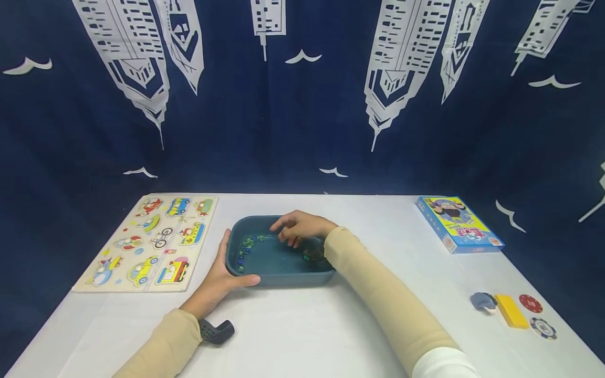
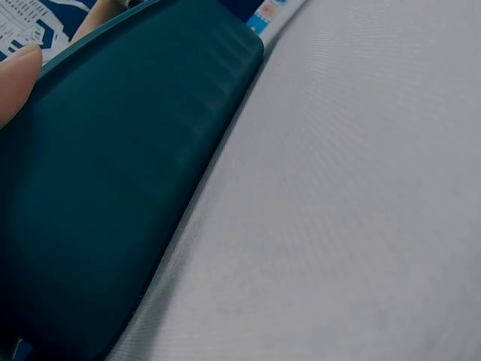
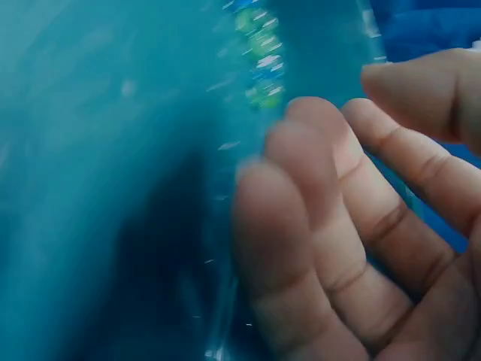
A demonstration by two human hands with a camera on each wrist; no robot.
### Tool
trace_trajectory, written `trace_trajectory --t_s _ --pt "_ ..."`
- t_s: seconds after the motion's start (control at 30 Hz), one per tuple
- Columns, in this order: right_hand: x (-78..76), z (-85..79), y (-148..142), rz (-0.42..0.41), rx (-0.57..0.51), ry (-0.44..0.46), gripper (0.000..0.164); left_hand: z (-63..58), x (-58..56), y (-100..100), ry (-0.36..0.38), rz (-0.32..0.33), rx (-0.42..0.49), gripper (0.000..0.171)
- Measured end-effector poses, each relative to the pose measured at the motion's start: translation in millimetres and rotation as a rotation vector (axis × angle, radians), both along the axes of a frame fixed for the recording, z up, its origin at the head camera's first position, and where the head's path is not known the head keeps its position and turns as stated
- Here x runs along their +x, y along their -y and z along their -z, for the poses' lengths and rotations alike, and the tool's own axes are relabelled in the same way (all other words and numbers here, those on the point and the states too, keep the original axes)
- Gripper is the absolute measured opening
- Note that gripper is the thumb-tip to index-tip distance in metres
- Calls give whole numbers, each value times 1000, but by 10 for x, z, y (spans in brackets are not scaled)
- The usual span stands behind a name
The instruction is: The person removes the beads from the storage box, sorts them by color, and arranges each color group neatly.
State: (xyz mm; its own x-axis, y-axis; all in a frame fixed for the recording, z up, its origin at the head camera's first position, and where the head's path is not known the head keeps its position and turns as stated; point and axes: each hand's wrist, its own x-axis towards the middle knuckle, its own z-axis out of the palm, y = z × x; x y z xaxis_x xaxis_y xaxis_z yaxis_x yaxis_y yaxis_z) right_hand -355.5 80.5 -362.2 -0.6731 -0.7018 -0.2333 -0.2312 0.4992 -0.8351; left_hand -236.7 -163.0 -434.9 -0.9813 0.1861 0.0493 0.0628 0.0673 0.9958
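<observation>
A teal plastic basin (image 1: 288,281) sits on the white table, tilted slightly if at all. Small green and blue glass marbles (image 1: 247,247) lie along its left side, and they appear as a blurred row of marbles (image 3: 263,60) in the right wrist view. My left hand (image 1: 226,275) grips the basin's left end, thumb at the front rim and fingers along the side. In the left wrist view the thumb (image 2: 16,83) shows at the rim. Inside the basin, my right hand (image 1: 302,227) hovers with loosely bent fingers; nothing shows between them.
At the left lies a wooden vehicle puzzle board (image 1: 181,252). A blue and yellow game box (image 1: 458,223) lies at the back right. Near the right edge are a grey-blue object (image 1: 483,301), a yellow block (image 1: 511,311), a red chip (image 1: 531,303) and a white-and-dark chip (image 1: 543,328).
</observation>
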Motion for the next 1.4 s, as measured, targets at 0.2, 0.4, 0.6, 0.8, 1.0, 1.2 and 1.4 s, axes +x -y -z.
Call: trace_trajectory --t_s 0.2,0.4,0.6,0.8,1.0,1.2,1.4 --pt "-20 67 211 -8 120 -34 48 -5 -8 7 -6 4 7 136" --pt "-31 139 345 -9 173 -89 42 -5 3 15 -1 2 6 135" --pt "-51 181 417 -39 205 -171 22 -4 -2 15 -4 -1 13 136" --pt "-53 204 439 -68 220 -230 8 8 -4 9 -17 1 23 136" --pt "22 61 368 -106 161 -217 10 18 1 3 -11 3 16 136" --pt "132 -138 116 -135 -54 -163 16 6 4 -6 0 4 -3 134" --pt "287 -275 -235 -111 -262 -141 18 -4 12 11 4 -10 -24 137"
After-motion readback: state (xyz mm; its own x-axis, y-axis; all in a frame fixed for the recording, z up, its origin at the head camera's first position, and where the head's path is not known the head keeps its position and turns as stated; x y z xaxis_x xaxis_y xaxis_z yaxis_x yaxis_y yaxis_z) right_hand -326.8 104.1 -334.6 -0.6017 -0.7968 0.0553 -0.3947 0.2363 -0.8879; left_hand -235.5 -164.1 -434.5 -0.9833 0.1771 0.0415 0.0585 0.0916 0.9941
